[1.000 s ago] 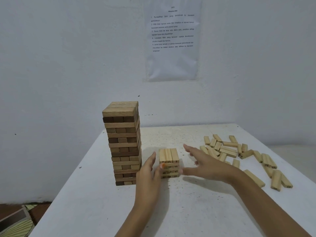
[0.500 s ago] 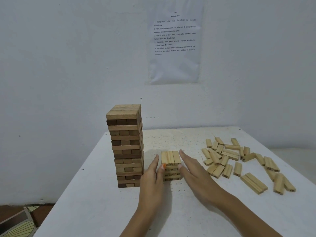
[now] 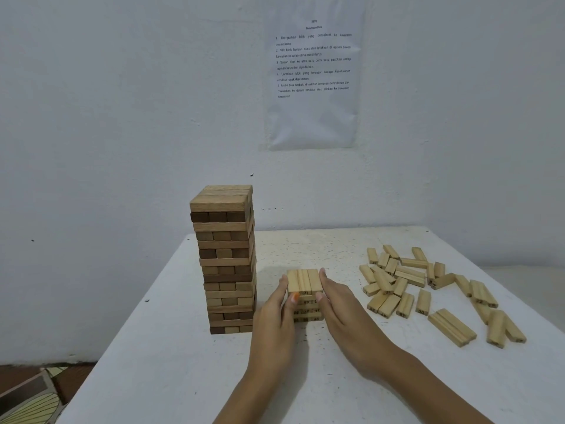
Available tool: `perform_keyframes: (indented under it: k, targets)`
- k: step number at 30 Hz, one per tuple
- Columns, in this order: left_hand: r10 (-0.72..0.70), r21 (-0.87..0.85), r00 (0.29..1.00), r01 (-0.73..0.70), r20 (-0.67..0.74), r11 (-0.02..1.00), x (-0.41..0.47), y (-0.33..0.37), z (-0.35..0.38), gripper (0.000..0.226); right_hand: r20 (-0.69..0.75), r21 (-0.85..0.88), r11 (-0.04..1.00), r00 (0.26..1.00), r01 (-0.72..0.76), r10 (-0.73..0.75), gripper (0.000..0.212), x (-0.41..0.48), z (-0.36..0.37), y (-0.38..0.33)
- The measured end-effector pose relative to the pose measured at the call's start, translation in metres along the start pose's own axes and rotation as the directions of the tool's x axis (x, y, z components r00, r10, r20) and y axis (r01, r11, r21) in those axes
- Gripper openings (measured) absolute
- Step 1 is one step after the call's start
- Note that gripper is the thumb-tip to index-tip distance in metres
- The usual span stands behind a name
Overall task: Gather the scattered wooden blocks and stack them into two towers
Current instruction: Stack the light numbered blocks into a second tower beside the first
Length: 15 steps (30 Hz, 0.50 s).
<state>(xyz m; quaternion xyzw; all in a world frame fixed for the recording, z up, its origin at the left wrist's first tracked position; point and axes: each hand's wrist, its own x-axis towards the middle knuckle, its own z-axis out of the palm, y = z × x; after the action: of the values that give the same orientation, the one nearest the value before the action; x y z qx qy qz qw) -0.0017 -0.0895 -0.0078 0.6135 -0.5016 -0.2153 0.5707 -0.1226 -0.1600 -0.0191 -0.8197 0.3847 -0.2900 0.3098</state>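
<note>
Pale wooden blocks formed a short tower [image 3: 304, 293] mid-counter [image 3: 183, 377], squeezed between the left hand [image 3: 275, 325] and the right hand [image 3: 345, 316]. Both hands were flat-fingered, pressing its sides and gripping nothing. The scattered blocks [image 3: 409, 286] lay well apart to the right, nearer the right hand, with most long axes pointing away from the person. The tall tower [image 3: 226, 258] stood just left. No container showed.

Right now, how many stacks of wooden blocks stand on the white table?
2. A tall tower of dark and light brown blocks at left; a short stack of pale blocks mid-table, between the left hand and right hand. Other pale blocks lie loose, unstacked.
</note>
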Motion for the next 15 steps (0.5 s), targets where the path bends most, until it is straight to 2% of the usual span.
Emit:
perform_keyframes:
  k: [6,12,15]
  targets:
    - [-0.022,0.019,0.999,0.022,-0.033,1.000,-0.0021,-0.0012,0.0000,0.044,0.032,-0.013,0.999,0.999,-0.041,0.041,0.065,-0.0044,-0.0017,-0.0072]
    - [-0.009,0.014,1.000,0.009,-0.010,1.000,-0.0027,0.0012,-0.0012,0.042,0.021,0.083,0.992,0.996,-0.093,0.092,0.058,-0.0033,-0.0048,-0.0044]
    - [0.002,0.016,1.000,-0.002,-0.008,1.000,-0.0013,0.0008,-0.0005,0.040,0.014,0.105,0.992,0.998,-0.062,0.061,0.052,-0.0015,-0.0013,-0.0026]
